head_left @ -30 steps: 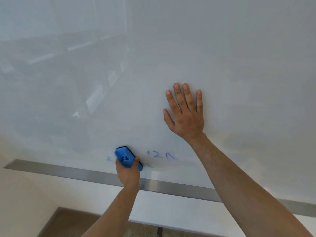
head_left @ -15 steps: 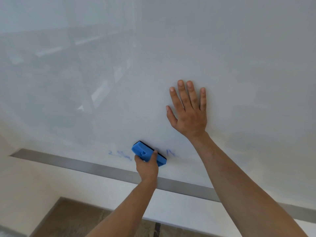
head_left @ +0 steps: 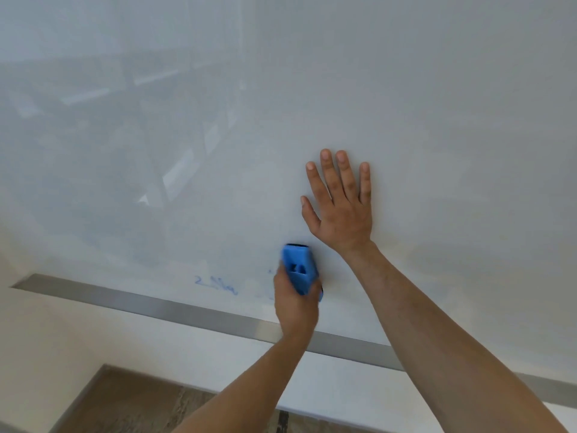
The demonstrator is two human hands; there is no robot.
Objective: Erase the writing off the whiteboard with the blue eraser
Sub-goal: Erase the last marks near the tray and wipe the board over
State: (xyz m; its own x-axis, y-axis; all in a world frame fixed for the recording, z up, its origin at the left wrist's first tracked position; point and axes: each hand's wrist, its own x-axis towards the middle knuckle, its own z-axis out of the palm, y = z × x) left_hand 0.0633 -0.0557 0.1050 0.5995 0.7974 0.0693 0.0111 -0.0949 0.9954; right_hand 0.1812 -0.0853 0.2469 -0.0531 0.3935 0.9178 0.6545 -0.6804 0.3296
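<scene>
1. While your left hand [head_left: 296, 303] grips the eraser [head_left: 299, 269] against the whiteboard [head_left: 406, 104], the writing [head_left: 215, 285] that remains lies to the left of the eraser, just above the metal rail [head_left: 193, 310] along the board's lower edge.
2. Running roughly level with that rail, the scrawl has its long axis left to right, so I judge a sideways sweep to the left is what the coming stroke needs.
3. Standing nearly upright, the eraser has its long axis across the line of the writing; a few faint blue flecks show just beside its left edge.
4. Your left hand is the nearer one to the writing, its fingers curled round the eraser's lower half.
5. Your right hand [head_left: 342, 210] lies flat on the whiteboard above and to the right of the eraser, fingers straight and slightly spread, holding nothing and well apart from the writing.
</scene>
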